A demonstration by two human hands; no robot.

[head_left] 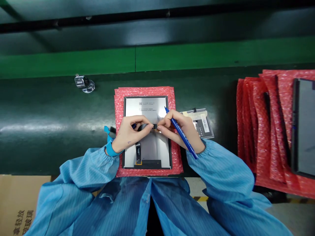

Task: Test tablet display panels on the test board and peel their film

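Observation:
A display panel (152, 147) with a silvery back and black edges lies on red bubble wrap (177, 157). Over its middle, my left hand (133, 132) pinches a small black connector (155, 127) at the end of a dark flex cable (138, 152), which runs down to the panel's lower edge. From the other side, the fingertips of my right hand (183, 127) close on the same connector. A blue pen (183, 136) is also tucked in my right hand, slanting down to the right.
A flat part with labels (205, 124) lies right of the panel. Red bubble-wrap pouches (263, 131) and another dark-framed panel (305, 127) are at the far right. A metal counter (83, 83) stands at the back left, a cardboard box (22, 196) at the lower left.

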